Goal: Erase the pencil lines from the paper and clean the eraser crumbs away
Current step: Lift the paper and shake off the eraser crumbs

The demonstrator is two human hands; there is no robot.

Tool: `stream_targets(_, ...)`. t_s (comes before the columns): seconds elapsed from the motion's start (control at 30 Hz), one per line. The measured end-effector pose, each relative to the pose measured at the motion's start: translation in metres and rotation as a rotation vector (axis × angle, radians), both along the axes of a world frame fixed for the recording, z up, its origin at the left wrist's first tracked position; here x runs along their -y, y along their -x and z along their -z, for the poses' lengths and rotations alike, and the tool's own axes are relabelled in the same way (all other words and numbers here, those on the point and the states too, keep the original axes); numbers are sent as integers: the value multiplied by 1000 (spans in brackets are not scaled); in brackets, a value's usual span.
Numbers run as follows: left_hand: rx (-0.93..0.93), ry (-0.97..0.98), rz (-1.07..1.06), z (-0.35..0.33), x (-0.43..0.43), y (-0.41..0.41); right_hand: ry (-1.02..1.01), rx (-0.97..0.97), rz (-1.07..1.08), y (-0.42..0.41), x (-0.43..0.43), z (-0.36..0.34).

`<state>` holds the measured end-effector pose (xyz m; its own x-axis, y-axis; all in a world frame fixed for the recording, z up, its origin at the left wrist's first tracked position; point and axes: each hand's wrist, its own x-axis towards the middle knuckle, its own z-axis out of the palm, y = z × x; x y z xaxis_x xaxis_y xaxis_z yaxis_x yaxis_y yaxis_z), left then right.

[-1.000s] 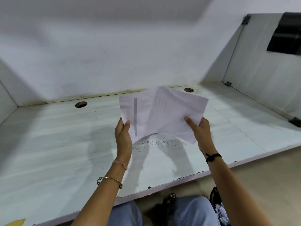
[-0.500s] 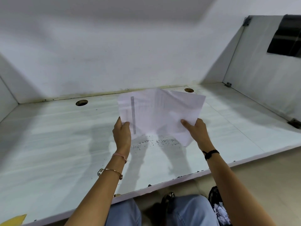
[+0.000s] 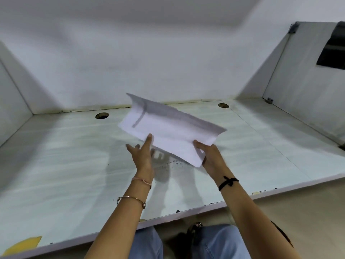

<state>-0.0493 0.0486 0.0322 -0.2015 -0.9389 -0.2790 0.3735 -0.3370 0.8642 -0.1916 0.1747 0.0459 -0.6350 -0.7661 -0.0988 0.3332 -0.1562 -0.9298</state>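
1. Your right hand (image 3: 211, 156) grips the paper (image 3: 168, 131) at its near right corner – thumb on top, the other fingers curled underneath.
2. Your left hand (image 3: 142, 156) is wide, with straight, spread fingers. Only the forefinger tip meets the paper's near edge, and nothing is held in that hand.
3. The paper is lifted clear of the desk (image 3: 65, 156) and tilted, with its right end lower and nearer to you. Its far long edge curls upward.
4. 1 dark pencil line (image 3: 139, 119) shows on the sheet near its left end, running from the curled far edge toward you. Motion blur hides any fainter marks.
5. The eraser crumbs (image 3: 175, 163) lie on the desk as a scatter of dark specks, under the paper's near edge and between your 2 hands.
6. More dark specks (image 3: 261, 191) sit along the desk's near edge, to the right of your right arm.
7. At the far side of the desk are 2 round holes – 1 on the left (image 3: 102, 115) and 1 on the right (image 3: 223, 105).
8. A yellow scrap (image 3: 24, 243) rests at the near left corner of the desk.
9. Your left wrist carries a pink thread (image 3: 141, 181) and a thin bangle (image 3: 130, 200). Your right wrist carries a black band (image 3: 228, 182).
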Motion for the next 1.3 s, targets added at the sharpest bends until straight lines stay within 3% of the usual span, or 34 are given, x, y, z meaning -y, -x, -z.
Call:
stream_targets(0.13, 72, 136, -52, 3, -1, -14, -60, -87, -142, -14, 7, 7)
stream_targets(0.33, 292, 291, -66, -1, 21, -68, -67, -163, 2, -9, 24, -23)
stream_targets(0.5, 289, 363, 10, -11, 45, -116, -253, -496, -311, -33, 52, -39)
stream_targets(0.63, 378, 362, -109, -15, 61, -158, -267, -628, -316, -72, 92, -21)
stream_targets(0.77, 676, 305, -252, -13, 60, -203, -260, -603, -296, -123, 123, 7)
stream_targets(0.87, 1187, 381, -250, -6, 54, -225, -253, -556, -333, -161, 134, 26)
stream_targets(0.93, 1408, 478, -105, 4, 53, -232, -258, -554, -356, -183, 140, 36)
stream_targets(1.03, 1519, 566, 188, 23, 51, -229, -249, -551, -394, -209, 143, 46)
stream_targets(1.13, 1574, 524, 356, 45, 44, -227, -271, -664, -441, -221, 145, 50)
stream_targets(1.3, 1661, 490, 227, 49, 39, -239, -271, -926, -290, -203, 146, 50)
